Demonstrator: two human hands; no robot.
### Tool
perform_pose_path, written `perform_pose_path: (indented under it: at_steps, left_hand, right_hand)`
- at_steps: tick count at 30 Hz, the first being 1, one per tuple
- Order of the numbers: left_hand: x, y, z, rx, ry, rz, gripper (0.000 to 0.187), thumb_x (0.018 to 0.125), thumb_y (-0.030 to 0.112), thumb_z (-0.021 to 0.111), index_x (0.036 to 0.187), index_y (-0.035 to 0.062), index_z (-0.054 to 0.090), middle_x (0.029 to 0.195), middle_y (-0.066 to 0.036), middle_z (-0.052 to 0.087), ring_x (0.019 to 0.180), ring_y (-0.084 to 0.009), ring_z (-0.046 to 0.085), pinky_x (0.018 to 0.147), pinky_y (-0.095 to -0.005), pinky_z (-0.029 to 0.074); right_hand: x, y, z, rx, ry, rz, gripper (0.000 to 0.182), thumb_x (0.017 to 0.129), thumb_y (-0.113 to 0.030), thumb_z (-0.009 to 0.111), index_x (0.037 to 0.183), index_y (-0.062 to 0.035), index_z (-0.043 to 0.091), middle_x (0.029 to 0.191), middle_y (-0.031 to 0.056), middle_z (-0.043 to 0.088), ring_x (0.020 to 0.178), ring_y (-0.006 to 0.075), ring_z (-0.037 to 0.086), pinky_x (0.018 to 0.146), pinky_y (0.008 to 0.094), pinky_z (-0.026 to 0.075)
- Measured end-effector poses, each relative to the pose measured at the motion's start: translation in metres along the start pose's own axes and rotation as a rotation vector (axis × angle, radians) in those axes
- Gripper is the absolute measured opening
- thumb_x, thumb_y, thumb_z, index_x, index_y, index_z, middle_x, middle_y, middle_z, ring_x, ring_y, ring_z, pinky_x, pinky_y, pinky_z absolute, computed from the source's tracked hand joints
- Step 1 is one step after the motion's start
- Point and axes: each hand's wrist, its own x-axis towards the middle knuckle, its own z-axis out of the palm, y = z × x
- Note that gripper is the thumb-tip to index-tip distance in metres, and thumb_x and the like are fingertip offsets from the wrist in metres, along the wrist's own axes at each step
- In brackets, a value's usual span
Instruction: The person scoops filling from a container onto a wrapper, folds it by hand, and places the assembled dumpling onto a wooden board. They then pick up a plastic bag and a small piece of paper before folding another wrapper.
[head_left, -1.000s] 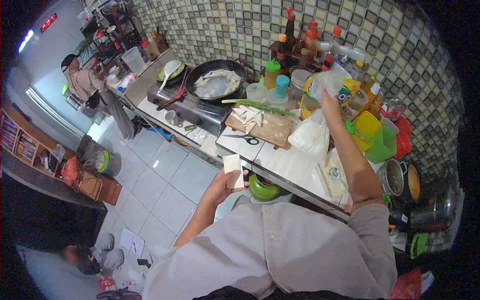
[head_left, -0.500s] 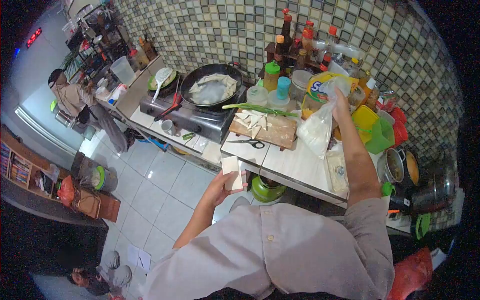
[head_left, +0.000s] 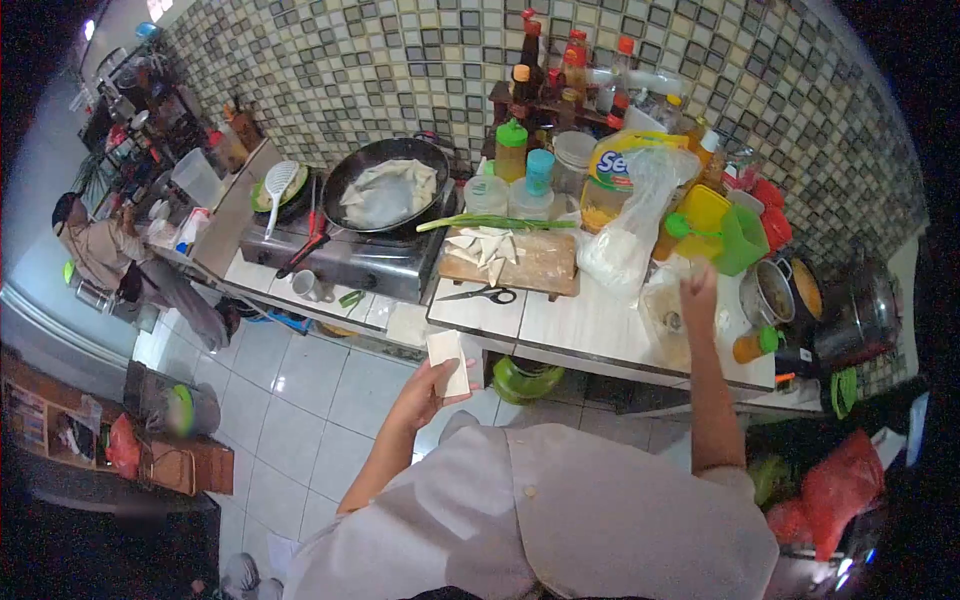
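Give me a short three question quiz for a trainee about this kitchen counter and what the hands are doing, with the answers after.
1. True or false: the left hand holds a white square sheet.
2. What lies on the counter just in front of the wooden cutting board? A) scissors B) a ladle C) a knife
3. Which hand is held over the clear plastic bag on the counter?

Key:
1. True.
2. A, the scissors.
3. The right hand; whether it touches the bag cannot be told.
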Motion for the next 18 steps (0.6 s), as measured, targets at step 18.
perform_pose_path:
  at_steps: [18]
  left_hand:
    - [0.031,0.012,0.017,0.072,-0.168,-0.11,0.048,0.093,0.025,0.051,0.134,0.0067,0.035,0.121,-0.013,0.057,0.1,-0.0291,0.062,0.08,-0.0372,0.054]
  right_hand:
    - [-0.109,-0.03,0.015,0.192,-0.407,0.371,0.015,0.078,-0.008,0.068,0.087,0.0013,0.061,0.072,0.0091,0.066,0.057,0.0133,0.061,0.052,0.0248,0.05]
